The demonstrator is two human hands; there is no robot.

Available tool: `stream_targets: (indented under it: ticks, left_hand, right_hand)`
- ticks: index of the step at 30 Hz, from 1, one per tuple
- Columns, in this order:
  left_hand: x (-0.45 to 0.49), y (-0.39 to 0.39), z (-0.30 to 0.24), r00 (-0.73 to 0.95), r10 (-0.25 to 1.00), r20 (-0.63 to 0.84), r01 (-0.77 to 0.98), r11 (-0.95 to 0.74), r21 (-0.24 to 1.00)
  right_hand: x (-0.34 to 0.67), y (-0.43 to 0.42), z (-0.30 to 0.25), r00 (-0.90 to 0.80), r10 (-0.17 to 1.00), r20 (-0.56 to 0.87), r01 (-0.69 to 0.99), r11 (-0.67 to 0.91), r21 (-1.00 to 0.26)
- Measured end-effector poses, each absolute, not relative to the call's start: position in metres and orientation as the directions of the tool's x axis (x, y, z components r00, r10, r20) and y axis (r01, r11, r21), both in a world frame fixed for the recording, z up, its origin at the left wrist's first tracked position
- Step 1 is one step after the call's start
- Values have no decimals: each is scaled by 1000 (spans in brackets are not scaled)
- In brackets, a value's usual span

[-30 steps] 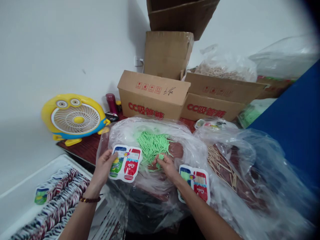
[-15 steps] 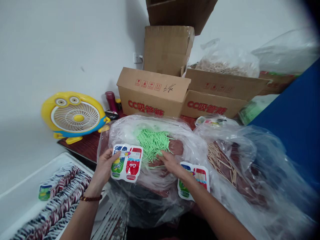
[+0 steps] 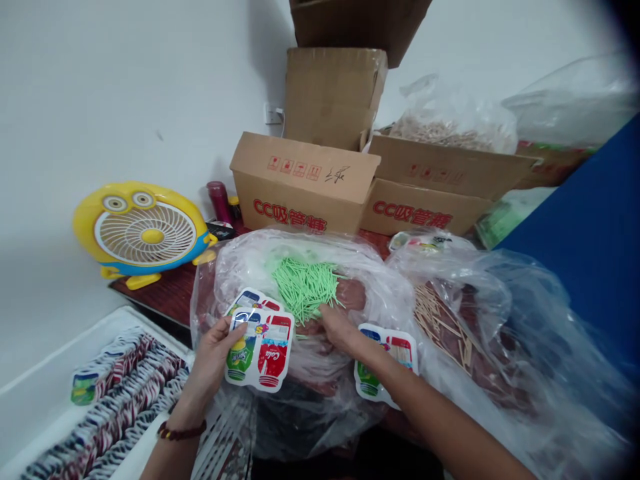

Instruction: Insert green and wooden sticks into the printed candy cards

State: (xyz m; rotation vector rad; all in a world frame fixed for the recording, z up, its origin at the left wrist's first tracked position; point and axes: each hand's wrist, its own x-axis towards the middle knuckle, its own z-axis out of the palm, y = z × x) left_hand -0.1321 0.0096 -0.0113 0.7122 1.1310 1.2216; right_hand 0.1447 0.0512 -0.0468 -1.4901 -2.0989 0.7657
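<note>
My left hand point(image 3: 220, 350) pinches a flat candy packet point(image 3: 260, 350) by its left edge; the packet is printed with a green Sprite bottle and a red Cola bottle. Behind it, a second similar packet point(image 3: 254, 298) shows its upper part; whether my fingers also grip that one is unclear. My right hand point(image 3: 340, 330) has its fingers drawn together at the lower right edge of a pile of thin green sticks point(image 3: 305, 287). Its fingertips are partly hidden. The sticks lie on a clear plastic bag point(image 3: 240, 260). Partly under my right forearm lies another such packet point(image 3: 405, 347).
A white bin point(image 3: 30, 373) with rows of packets stands at lower left. Behind it is a yellow fan point(image 3: 150, 227). Cardboard boxes point(image 3: 300, 180) line the back. Tan sticks point(image 3: 445, 327) lie in plastic at right, beside a blue panel point(image 3: 575, 220).
The packet in my left hand has come lower and slightly right, and a second packet now shows behind it. My right hand stays at the green sticks' edge, its fingers shifted slightly.
</note>
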Motion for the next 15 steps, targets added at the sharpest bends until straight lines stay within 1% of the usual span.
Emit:
stream_targets:
  ticks: [3, 6, 9, 12, 15]
  left_hand:
    - [-128, 9, -14, -30, 960, -278, -325, 253, 911]
    - [-124, 9, -14, -60, 968, -245, -305, 216, 928]
    - [-123, 7, -9, -78, 971, -224, -285, 193, 939]
    - [-123, 2, -5, -81, 967, -240, -283, 209, 936]
    - [-124, -2, -4, -84, 962, -259, -299, 224, 928]
  right_hand:
    - [144, 55, -52, -201, 976, 83, 559, 184, -809]
    - [134, 49, -57, -138, 985, 100, 402, 148, -903]
    - [124, 35, -58, -122, 985, 120, 288, 151, -946]
    - [119, 23, -56, -143, 983, 117, 157, 139, -978]
    - [118, 21, -53, -130, 990, 47, -29, 43, -999]
